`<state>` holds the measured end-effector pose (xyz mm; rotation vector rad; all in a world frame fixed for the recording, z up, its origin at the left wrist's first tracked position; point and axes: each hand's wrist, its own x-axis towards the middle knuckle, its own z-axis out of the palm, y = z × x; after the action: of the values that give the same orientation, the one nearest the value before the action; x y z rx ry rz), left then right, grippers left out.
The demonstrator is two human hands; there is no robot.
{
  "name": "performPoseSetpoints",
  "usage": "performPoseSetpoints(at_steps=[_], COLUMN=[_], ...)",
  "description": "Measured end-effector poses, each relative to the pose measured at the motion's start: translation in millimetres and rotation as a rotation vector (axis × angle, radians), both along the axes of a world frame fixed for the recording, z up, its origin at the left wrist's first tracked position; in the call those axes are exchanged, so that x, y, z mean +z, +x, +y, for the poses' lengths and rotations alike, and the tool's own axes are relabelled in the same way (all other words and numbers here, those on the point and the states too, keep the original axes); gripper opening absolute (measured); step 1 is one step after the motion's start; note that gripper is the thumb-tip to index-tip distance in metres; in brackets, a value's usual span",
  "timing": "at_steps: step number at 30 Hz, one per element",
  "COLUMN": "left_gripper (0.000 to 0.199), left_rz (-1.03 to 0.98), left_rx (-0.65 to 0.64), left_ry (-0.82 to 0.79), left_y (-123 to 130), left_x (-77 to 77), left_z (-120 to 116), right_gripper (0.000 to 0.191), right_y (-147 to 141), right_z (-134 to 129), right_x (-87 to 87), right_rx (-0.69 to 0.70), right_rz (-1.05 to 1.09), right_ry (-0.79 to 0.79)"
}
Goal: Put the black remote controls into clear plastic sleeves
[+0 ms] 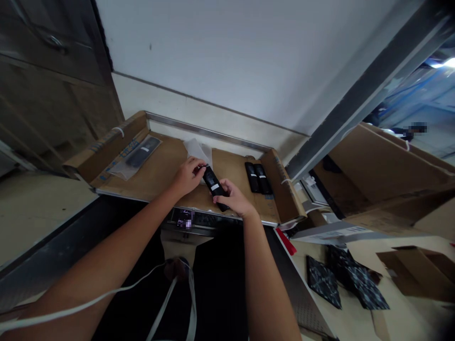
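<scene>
A black elongated item with a white label (213,185) is tilted over the cardboard-lined tray (165,163). My right hand (234,198) is wrapped round its lower end. At its upper end my left hand (190,176) has its thumb and fingers pinched together, touching the tip. Behind my left hand lies a translucent bag (199,150). Two similar black items (258,178) rest side by side at the tray's right. On the tray's left, another dark item sits in a clear bag (137,158).
Raised cardboard walls (287,189) edge the tray on both sides. A phone-like lit screen (184,219) is below its front edge. To the right are large cardboard boxes (391,170) and dark patterned bags (355,277). A white cable (88,303) crosses my left forearm.
</scene>
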<state>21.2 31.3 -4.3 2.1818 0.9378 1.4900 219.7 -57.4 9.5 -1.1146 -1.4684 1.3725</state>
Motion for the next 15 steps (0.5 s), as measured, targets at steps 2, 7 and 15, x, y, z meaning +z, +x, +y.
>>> performPoseSetpoints(at_steps=[2, 7, 15], left_gripper=[0.012, 0.010, 0.011], left_rz=[-0.010, -0.017, -0.024], left_rx=[-0.013, -0.044, -0.056], left_ry=[-0.008, 0.003, 0.000], left_y=[-1, -1, -2], left_x=[1.1, 4.6, 4.9], left_z=[-2, -7, -7], right_gripper=[0.060, 0.095, 0.096], right_y=[-1, -12, -32], right_z=[-2, 0, 12], right_x=[1.3, 4.4, -7.0], right_rx=[0.009, -0.050, -0.153], right_rz=[-0.017, -0.126, -0.092], right_ry=[-0.015, 0.009, 0.114])
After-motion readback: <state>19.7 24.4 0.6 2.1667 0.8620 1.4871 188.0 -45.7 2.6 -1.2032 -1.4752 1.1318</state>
